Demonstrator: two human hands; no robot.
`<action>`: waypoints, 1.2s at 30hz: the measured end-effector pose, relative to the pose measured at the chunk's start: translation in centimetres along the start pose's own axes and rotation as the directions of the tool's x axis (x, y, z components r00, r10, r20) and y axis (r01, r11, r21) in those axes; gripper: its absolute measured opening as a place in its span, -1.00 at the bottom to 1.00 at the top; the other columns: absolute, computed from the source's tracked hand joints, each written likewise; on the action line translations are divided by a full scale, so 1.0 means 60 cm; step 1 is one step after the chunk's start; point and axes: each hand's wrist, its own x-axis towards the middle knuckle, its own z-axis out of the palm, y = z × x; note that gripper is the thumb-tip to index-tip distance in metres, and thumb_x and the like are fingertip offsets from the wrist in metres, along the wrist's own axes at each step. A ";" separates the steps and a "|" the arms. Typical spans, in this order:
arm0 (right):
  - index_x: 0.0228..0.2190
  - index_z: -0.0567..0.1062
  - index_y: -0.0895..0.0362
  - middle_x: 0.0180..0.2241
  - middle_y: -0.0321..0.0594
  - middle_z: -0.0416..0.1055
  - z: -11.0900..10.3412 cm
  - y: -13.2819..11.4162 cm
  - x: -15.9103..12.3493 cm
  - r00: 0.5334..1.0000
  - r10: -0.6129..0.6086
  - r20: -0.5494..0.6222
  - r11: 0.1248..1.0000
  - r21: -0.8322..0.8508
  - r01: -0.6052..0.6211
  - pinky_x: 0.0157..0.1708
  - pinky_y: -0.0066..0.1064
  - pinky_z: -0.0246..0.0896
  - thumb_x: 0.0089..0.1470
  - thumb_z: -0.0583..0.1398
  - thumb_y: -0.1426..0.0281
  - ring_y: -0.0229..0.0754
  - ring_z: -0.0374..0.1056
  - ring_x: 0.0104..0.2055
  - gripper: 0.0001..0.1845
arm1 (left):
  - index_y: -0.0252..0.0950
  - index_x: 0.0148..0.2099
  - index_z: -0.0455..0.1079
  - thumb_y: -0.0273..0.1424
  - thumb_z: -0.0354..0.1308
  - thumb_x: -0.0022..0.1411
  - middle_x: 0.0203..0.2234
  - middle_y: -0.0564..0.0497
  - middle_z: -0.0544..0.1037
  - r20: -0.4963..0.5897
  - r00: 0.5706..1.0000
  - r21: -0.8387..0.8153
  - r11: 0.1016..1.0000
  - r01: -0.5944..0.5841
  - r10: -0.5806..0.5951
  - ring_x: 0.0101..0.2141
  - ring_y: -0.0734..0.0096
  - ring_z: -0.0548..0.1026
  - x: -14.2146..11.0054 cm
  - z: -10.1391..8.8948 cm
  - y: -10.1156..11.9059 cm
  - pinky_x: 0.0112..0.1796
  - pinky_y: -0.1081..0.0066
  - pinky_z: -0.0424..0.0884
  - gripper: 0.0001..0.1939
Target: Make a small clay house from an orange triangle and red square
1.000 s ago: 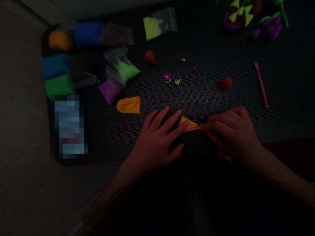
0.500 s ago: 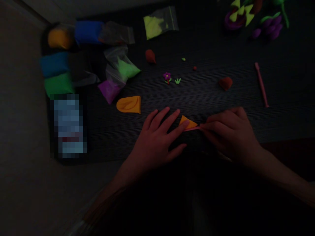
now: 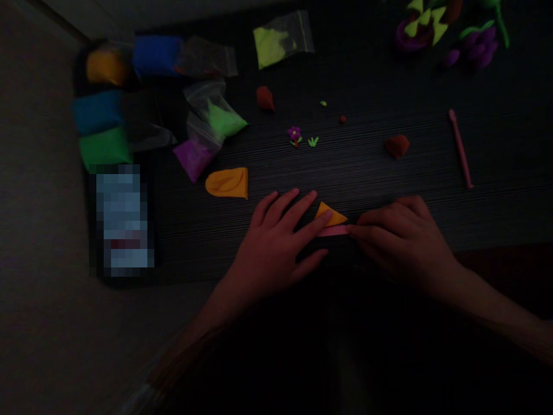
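My left hand (image 3: 276, 242) lies with fingers spread, one fingertip resting on an orange clay triangle (image 3: 327, 214). Along the triangle's lower edge is the pink flat blade of a clay knife (image 3: 334, 230). My right hand (image 3: 395, 233) pinches this knife at its right end; the rest of its handle is hidden by the fingers. Left of my left hand is a larger flattened orange clay piece (image 3: 228, 183), rounded at one end and cut straight at the other.
Beyond the hands lie a small clay flower (image 3: 294, 135), a green sprig (image 3: 313, 142) and reddish-brown lumps (image 3: 397, 146). A pink stick tool (image 3: 460, 148) is at right. Bagged clay (image 3: 106, 148) and a blurred-out phone-like object (image 3: 123, 219) line the left. Purple clay grapes (image 3: 477, 46) sit top right.
The pink knife has shifted slightly towards me, away from the triangle's edge, and its flat side shows more. My right hand lowered a little with it; my left hand stayed put.
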 end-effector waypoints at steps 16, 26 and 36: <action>-0.26 0.46 0.08 -0.36 -0.24 0.44 0.002 -0.010 -0.003 0.999 0.039 -0.006 0.999 0.030 -0.038 -0.34 -0.33 0.01 0.04 0.14 0.41 -0.22 0.25 -0.37 -0.83 | -0.14 0.13 0.20 -0.19 0.06 0.14 0.17 -0.09 0.16 -0.006 1.000 -0.002 1.000 -0.011 0.011 0.16 0.04 0.07 0.001 0.001 -0.003 0.10 -0.02 -0.04 -0.50; -0.28 0.42 0.09 -0.37 -0.23 0.41 -0.002 0.011 0.002 0.998 0.062 -0.007 0.990 0.126 -0.061 -0.31 -0.28 0.04 0.04 0.15 0.41 -0.19 0.25 -0.34 -0.86 | -0.15 0.17 0.15 -0.17 0.01 0.17 0.19 -0.07 0.14 0.023 1.000 0.018 1.000 -0.007 0.006 0.17 0.07 0.06 0.000 0.000 -0.001 0.12 0.01 -0.07 -0.48; -0.27 0.42 0.07 -0.35 -0.23 0.41 -0.001 0.018 0.010 0.998 0.068 0.007 0.987 0.142 -0.068 -0.31 -0.24 0.07 0.04 0.15 0.41 -0.15 0.27 -0.31 -0.84 | -0.17 0.17 0.14 -0.16 0.03 0.15 0.18 -0.09 0.15 0.012 1.000 0.029 1.000 -0.005 0.005 0.16 0.04 0.06 0.001 0.001 0.001 0.11 -0.01 -0.06 -0.45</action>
